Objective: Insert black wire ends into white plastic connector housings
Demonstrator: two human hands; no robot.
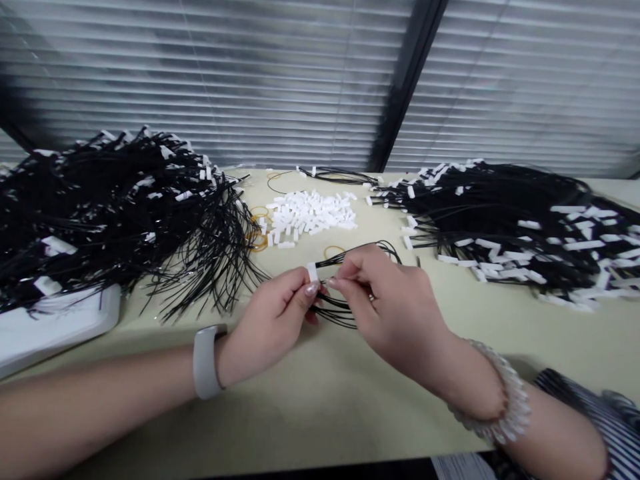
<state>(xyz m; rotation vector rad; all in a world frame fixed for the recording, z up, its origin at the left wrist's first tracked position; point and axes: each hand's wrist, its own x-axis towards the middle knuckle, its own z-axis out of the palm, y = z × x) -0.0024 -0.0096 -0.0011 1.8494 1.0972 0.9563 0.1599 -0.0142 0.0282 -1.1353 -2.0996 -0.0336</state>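
Note:
My left hand (277,310) is closed, pinching a white plastic connector (313,272) between thumb and forefinger. Black wires (340,313) run from it in a loose loop toward the right, passing under my other hand. Close beside the connector, my right hand (385,293) pinches the end of a thin black wire (326,283) with thumb and fingertips. Whether that wire end touches the connector is too small to tell. Behind my hands lies a pile of small white connectors (313,213).
A big heap of black wires (115,213) with white ends covers the left, partly over a white tray (60,330). Bundled black cables (505,207) with white connectors lie on the right. Yellow rubber bands (259,230) sit near the pile. Window blinds (280,80) stand behind the table.

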